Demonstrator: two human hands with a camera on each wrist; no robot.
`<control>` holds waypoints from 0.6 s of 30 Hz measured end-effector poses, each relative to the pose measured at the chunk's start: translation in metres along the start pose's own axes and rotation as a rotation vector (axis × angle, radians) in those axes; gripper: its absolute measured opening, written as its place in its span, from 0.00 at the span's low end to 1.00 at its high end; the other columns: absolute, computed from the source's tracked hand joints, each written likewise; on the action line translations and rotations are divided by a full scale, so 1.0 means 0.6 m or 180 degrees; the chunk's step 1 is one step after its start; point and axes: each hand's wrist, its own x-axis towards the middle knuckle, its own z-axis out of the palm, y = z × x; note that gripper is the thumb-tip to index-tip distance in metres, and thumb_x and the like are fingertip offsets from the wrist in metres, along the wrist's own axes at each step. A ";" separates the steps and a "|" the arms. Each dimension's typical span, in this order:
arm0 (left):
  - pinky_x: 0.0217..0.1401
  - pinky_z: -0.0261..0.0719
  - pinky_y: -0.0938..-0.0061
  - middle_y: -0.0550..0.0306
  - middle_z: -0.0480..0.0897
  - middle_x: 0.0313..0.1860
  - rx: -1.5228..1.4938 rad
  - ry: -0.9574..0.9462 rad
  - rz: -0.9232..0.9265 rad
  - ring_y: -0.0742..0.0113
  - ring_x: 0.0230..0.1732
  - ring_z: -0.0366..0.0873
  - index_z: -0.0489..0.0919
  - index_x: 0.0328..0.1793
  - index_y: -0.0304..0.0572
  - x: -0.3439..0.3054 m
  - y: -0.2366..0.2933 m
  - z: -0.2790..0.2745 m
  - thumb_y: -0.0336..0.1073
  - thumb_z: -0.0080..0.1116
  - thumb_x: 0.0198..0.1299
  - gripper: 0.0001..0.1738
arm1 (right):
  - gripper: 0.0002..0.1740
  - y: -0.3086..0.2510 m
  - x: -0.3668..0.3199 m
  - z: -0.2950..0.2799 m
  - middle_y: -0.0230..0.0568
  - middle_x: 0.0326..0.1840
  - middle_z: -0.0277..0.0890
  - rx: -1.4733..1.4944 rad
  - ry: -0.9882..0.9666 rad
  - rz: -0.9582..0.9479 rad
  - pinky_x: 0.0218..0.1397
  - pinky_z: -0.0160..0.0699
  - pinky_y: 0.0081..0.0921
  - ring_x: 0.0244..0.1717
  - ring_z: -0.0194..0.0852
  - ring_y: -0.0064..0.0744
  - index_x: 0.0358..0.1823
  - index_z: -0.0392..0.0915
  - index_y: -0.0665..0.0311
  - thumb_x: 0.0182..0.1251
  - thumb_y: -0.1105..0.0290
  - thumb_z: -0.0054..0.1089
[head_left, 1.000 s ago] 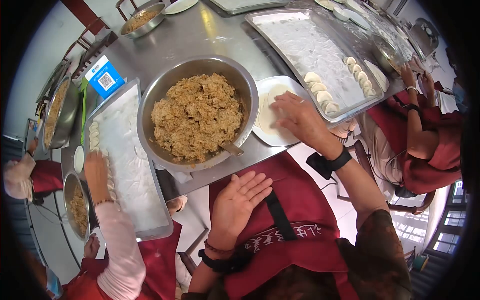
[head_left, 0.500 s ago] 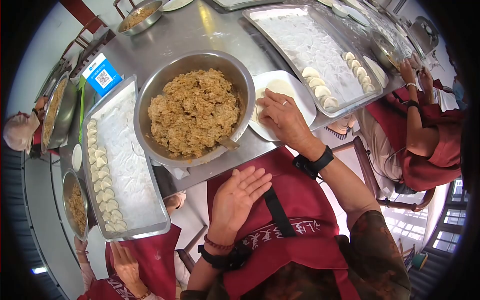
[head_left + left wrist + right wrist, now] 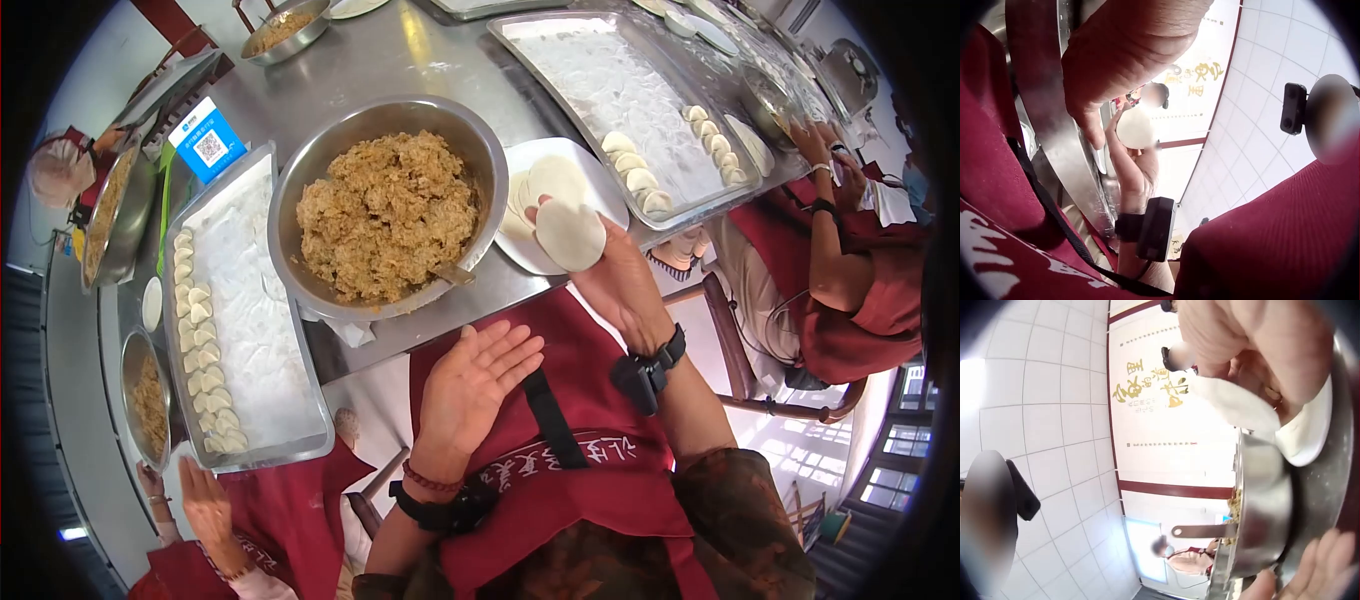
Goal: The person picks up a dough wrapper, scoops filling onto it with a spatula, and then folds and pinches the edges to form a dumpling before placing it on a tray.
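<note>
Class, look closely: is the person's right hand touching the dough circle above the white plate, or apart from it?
Touching. The head view shows the dough circle lying against the right hand, with fingers at its edge.

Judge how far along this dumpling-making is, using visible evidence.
Done: folded dumplings line the left tray and right tray. In hand: the right hand holds one flat, unfilled wrapper; the left hand is open, empty. Remaining: more wrappers lie on the plate and filling heaps the bowl, so plenty seems left.
</note>
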 end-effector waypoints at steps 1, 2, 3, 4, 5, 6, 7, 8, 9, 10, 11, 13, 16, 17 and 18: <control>0.78 0.61 0.41 0.28 0.70 0.68 0.0010 -0.0038 -0.0004 0.32 0.73 0.65 0.68 0.65 0.23 -0.002 0.001 0.004 0.49 0.41 0.78 0.30 | 0.16 0.005 -0.009 0.008 0.57 0.65 0.75 0.0062 0.0071 0.0109 0.71 0.68 0.29 0.63 0.76 0.35 0.57 0.74 0.74 0.79 0.69 0.48; 0.78 0.61 0.41 0.29 0.70 0.68 -0.0049 -0.0148 -0.0038 0.33 0.73 0.64 0.67 0.66 0.23 -0.004 0.002 0.008 0.51 0.40 0.78 0.31 | 0.15 0.012 -0.018 0.005 0.56 0.65 0.75 -0.0231 -0.0065 0.0130 0.71 0.68 0.29 0.63 0.76 0.35 0.56 0.74 0.74 0.78 0.70 0.49; 0.79 0.60 0.41 0.29 0.69 0.69 -0.0110 -0.0251 -0.0063 0.33 0.74 0.64 0.66 0.67 0.23 -0.006 0.003 0.011 0.52 0.39 0.78 0.32 | 0.14 0.019 -0.026 0.003 0.56 0.65 0.75 -0.0521 -0.0210 0.0159 0.70 0.68 0.29 0.64 0.75 0.36 0.56 0.75 0.74 0.77 0.71 0.50; 0.79 0.60 0.41 0.30 0.69 0.69 -0.0171 -0.0348 -0.0082 0.34 0.74 0.64 0.65 0.68 0.23 -0.008 0.004 0.012 0.53 0.39 0.78 0.34 | 0.14 0.027 -0.035 0.005 0.56 0.66 0.75 -0.0804 -0.0362 0.0192 0.70 0.68 0.29 0.65 0.75 0.36 0.55 0.75 0.74 0.77 0.71 0.51; 0.79 0.59 0.41 0.31 0.69 0.70 -0.0281 -0.0447 -0.0096 0.35 0.74 0.63 0.64 0.69 0.24 -0.007 0.005 0.012 0.54 0.38 0.78 0.34 | 0.10 0.031 -0.049 0.007 0.49 0.65 0.77 -0.1637 -0.0386 0.0242 0.68 0.69 0.28 0.65 0.74 0.36 0.51 0.79 0.70 0.75 0.72 0.54; 0.79 0.59 0.41 0.32 0.68 0.71 -0.0390 -0.0545 -0.0108 0.36 0.74 0.63 0.63 0.70 0.24 -0.007 0.006 0.012 0.55 0.37 0.78 0.35 | 0.10 0.035 -0.059 0.015 0.47 0.65 0.77 -0.2133 -0.0675 0.0073 0.68 0.69 0.28 0.64 0.75 0.34 0.50 0.80 0.69 0.74 0.72 0.55; 0.79 0.58 0.41 0.34 0.68 0.71 -0.0501 -0.0644 -0.0120 0.36 0.75 0.63 0.62 0.71 0.25 -0.006 0.006 0.012 0.56 0.36 0.78 0.36 | 0.09 0.039 -0.068 0.021 0.44 0.65 0.78 -0.2624 -0.0970 -0.0105 0.67 0.70 0.28 0.64 0.75 0.33 0.49 0.81 0.67 0.74 0.72 0.56; 0.80 0.58 0.41 0.35 0.68 0.72 -0.0493 -0.0530 0.0030 0.37 0.75 0.62 0.61 0.72 0.26 -0.011 0.006 0.019 0.56 0.34 0.78 0.36 | 0.09 0.043 -0.076 0.027 0.41 0.65 0.78 -0.3108 -0.1265 -0.0294 0.67 0.70 0.28 0.63 0.75 0.31 0.48 0.81 0.66 0.74 0.72 0.57; 0.80 0.57 0.41 0.37 0.68 0.72 -0.0480 -0.0424 0.0177 0.38 0.75 0.62 0.61 0.73 0.27 -0.019 0.007 0.034 0.56 0.33 0.78 0.36 | 0.08 0.045 -0.082 0.034 0.41 0.64 0.78 -0.2979 -0.1049 -0.0247 0.65 0.72 0.26 0.61 0.76 0.29 0.49 0.81 0.66 0.74 0.73 0.56; 0.80 0.56 0.41 0.38 0.67 0.72 -0.0464 -0.0331 0.0323 0.38 0.75 0.62 0.60 0.73 0.28 -0.024 0.009 0.041 0.56 0.32 0.78 0.36 | 0.08 0.044 -0.086 0.042 0.41 0.64 0.78 -0.2857 -0.0835 -0.0211 0.63 0.74 0.24 0.59 0.77 0.27 0.49 0.82 0.66 0.74 0.74 0.56; 0.80 0.59 0.40 0.40 0.71 0.70 -0.0674 -0.0368 0.0319 0.38 0.73 0.65 0.63 0.72 0.30 -0.024 0.008 0.027 0.50 0.38 0.79 0.30 | 0.09 0.042 -0.089 0.049 0.41 0.64 0.79 -0.2740 -0.0621 -0.0179 0.60 0.75 0.23 0.57 0.78 0.25 0.49 0.82 0.66 0.74 0.75 0.55; 0.78 0.63 0.40 0.39 0.73 0.67 -0.0106 -0.0346 0.0586 0.37 0.71 0.68 0.65 0.70 0.29 -0.029 0.009 0.019 0.43 0.45 0.77 0.26 | 0.09 0.045 -0.088 0.044 0.42 0.61 0.80 -0.2679 -0.0281 -0.0239 0.56 0.79 0.19 0.53 0.80 0.23 0.50 0.81 0.68 0.74 0.77 0.54; 0.75 0.68 0.41 0.37 0.76 0.64 0.0028 -0.0300 0.0765 0.36 0.68 0.72 0.67 0.68 0.29 -0.034 0.016 0.010 0.34 0.53 0.73 0.23 | 0.09 0.050 -0.087 0.039 0.42 0.59 0.81 -0.2594 -0.0241 -0.0343 0.58 0.79 0.21 0.53 0.79 0.22 0.50 0.81 0.69 0.73 0.77 0.57; 0.74 0.70 0.41 0.37 0.77 0.63 -0.0054 -0.0278 0.0793 0.35 0.67 0.73 0.68 0.67 0.29 -0.036 0.017 0.007 0.32 0.55 0.71 0.22 | 0.09 0.050 -0.086 0.040 0.42 0.59 0.82 -0.2752 -0.0238 -0.0461 0.58 0.79 0.22 0.54 0.79 0.23 0.51 0.81 0.68 0.72 0.77 0.58; 0.74 0.70 0.41 0.37 0.77 0.63 -0.0050 -0.0302 0.0828 0.35 0.67 0.73 0.68 0.67 0.29 -0.037 0.018 0.003 0.32 0.56 0.71 0.22 | 0.10 0.049 -0.084 0.042 0.41 0.59 0.82 -0.2907 -0.0238 -0.0580 0.59 0.79 0.23 0.55 0.80 0.25 0.51 0.81 0.68 0.71 0.77 0.59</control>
